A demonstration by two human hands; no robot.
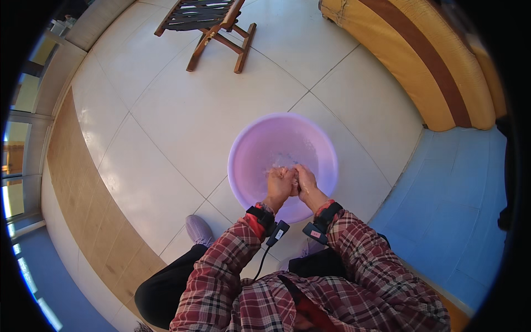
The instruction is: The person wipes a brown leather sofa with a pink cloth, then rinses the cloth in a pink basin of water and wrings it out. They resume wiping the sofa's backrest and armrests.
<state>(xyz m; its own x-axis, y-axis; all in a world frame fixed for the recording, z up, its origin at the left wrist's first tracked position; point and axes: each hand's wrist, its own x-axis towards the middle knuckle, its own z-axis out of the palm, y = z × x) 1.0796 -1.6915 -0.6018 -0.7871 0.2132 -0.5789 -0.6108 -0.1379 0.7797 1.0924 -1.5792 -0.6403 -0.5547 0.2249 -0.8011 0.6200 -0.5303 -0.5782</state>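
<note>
A purple plastic basin stands on the tiled floor before me, with what looks like some water and a few small bluish and pale bits at its bottom. Over its near half my left hand and my right hand are close together and seem to touch, fingers curled inward. Both look wet. Whether something small and pale is between them cannot be made out, as the fingers hide it. Black straps with small devices sit around both wrists, and a cable runs from the one on the left.
A folding wooden stool with a dark woven seat stands beyond the basin. To the far right are a yellow-and-brown padded sofa and a blue panelled surface. My shoe is left of the basin. Glazed frames line the left side.
</note>
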